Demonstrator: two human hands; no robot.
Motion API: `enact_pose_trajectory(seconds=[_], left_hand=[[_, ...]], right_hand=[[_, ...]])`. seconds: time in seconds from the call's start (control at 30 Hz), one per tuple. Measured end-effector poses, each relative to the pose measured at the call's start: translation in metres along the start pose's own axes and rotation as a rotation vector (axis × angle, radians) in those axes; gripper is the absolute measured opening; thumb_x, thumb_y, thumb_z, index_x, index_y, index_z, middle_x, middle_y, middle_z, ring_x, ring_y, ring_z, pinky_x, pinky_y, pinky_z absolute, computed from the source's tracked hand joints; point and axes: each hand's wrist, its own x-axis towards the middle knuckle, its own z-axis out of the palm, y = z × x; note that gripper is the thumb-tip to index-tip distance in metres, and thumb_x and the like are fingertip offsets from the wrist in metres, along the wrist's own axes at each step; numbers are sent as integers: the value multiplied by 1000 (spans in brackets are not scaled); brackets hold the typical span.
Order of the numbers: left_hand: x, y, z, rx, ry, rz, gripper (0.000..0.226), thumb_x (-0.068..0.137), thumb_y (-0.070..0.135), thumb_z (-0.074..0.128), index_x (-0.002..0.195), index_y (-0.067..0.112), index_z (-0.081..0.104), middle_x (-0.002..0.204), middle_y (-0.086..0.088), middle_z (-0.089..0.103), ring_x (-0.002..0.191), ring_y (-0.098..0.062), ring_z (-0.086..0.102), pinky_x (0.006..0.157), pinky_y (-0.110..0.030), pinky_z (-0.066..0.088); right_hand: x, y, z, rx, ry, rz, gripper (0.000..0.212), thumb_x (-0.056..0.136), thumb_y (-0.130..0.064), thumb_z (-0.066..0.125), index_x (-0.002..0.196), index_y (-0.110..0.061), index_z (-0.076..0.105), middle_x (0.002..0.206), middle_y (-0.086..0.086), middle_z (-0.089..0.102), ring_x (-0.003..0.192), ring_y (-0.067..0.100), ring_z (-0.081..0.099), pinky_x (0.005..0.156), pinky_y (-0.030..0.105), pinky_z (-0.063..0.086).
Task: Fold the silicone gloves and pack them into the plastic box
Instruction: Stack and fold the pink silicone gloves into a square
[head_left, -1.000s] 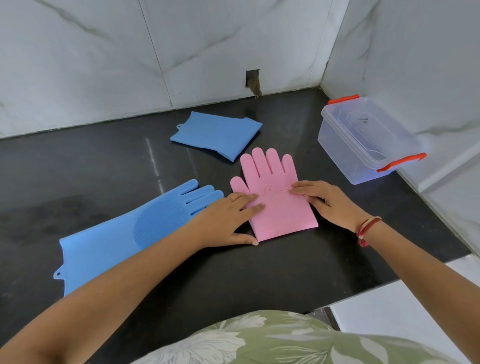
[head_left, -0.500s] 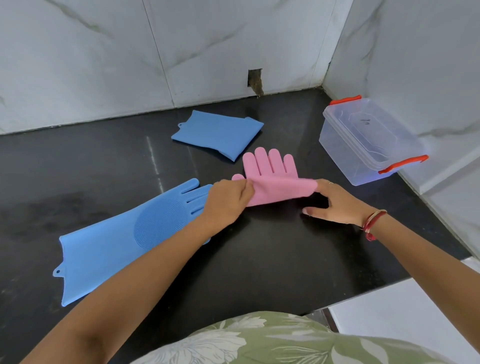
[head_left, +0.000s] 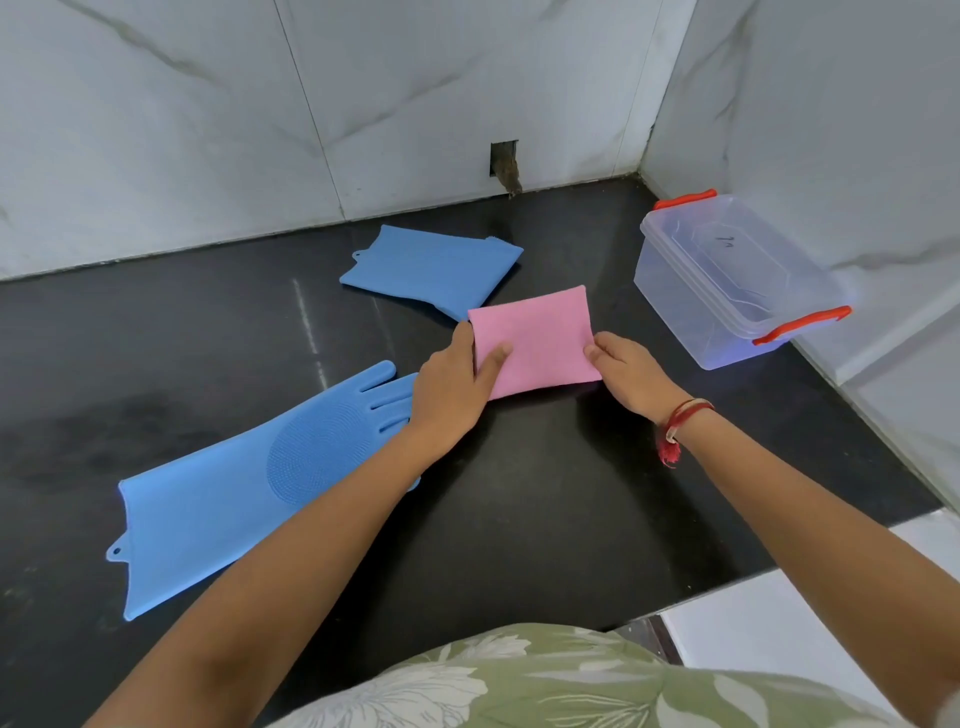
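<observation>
A pink silicone glove (head_left: 540, 338) lies folded into a flat rectangle on the black counter (head_left: 545, 493); its fingers are hidden under the fold. My left hand (head_left: 457, 384) grips its left edge, thumb on top. My right hand (head_left: 626, 369) pinches its right lower corner. A blue glove (head_left: 249, 483) lies flat and unfolded at the left, its fingers under my left hand. A second blue glove (head_left: 434, 267), folded, lies behind the pink one. The clear plastic box (head_left: 727, 280) with red handles stands at the right, lid on.
White marble walls close the counter at the back and right. A small hole (head_left: 505, 161) is cut in the back wall. The counter's front edge meets a white surface (head_left: 779, 623) at lower right.
The pink glove's cuff end was lifted by both hands and folded forward over its fingers. It now lies as a flat rectangle with both hands on its edges.
</observation>
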Motion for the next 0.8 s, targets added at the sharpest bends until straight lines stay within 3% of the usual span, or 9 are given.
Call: enact_pose_trajectory(seconds=[0.1,0.23,0.33,0.4,0.47,0.5,0.6,0.7,0.8], left_hand=[[-12,-1,1,39,13,-16,50,90,61,38,106,15,48,81,0,62,67,-18,57,58,-34,45],[-23,0,-4,147,49,-116,48,80,70,47,75,22,45,67,9,55,64,-13,55,51,-29,36],[-20,10,-11,166,181,-53,46,74,59,64,92,22,43,83,7,53,69,-12,50,55,-28,36],[-20,19,-9,279,232,155,47,76,39,70,112,19,49,102,-3,55,83,-20,53,63,-31,42],[-21,27,-1,406,243,415,50,75,16,65,124,14,53,120,-10,58,100,-29,59,76,-37,47],[-22,29,3,448,196,517,52,77,11,59,129,11,52,130,-12,56,114,-30,56,88,-41,46],[-21,28,16,466,-73,534,60,91,27,41,146,9,28,155,-12,25,144,-25,19,116,-47,17],[-21,19,29,488,-186,438,83,89,54,37,150,8,4,159,-12,0,147,-22,-3,119,-45,1],[-19,19,35,536,-205,395,101,82,68,36,149,5,-4,158,-15,-7,146,-25,-8,119,-43,-3]], right_hand=[[-14,7,3,-1,5,8,34,99,-25,32,67,-14,38,69,5,41,69,21,42,62,32,31],[-30,16,10,-24,89,16,40,96,-37,34,67,-12,43,62,4,41,59,18,42,60,34,34],[-28,9,12,-27,182,47,54,86,-64,36,63,-17,45,62,1,45,54,13,42,57,29,35],[-25,5,15,-139,328,16,50,85,-64,42,93,-17,56,99,6,55,81,19,56,69,32,45],[-23,2,18,-270,441,-78,57,87,-52,50,133,-20,38,140,11,36,122,28,46,92,42,45],[-22,0,18,-339,472,-164,63,89,-44,53,141,-21,28,148,11,28,131,29,38,99,45,41],[-18,-8,20,-570,422,-416,56,91,-28,43,144,-21,26,154,9,25,140,27,30,111,49,25],[-12,-8,26,-580,239,-442,51,98,-32,25,147,-21,22,157,5,21,145,22,16,116,45,6],[-7,1,31,-484,137,-411,52,100,-33,25,148,-18,13,158,2,13,146,17,4,120,42,9]])
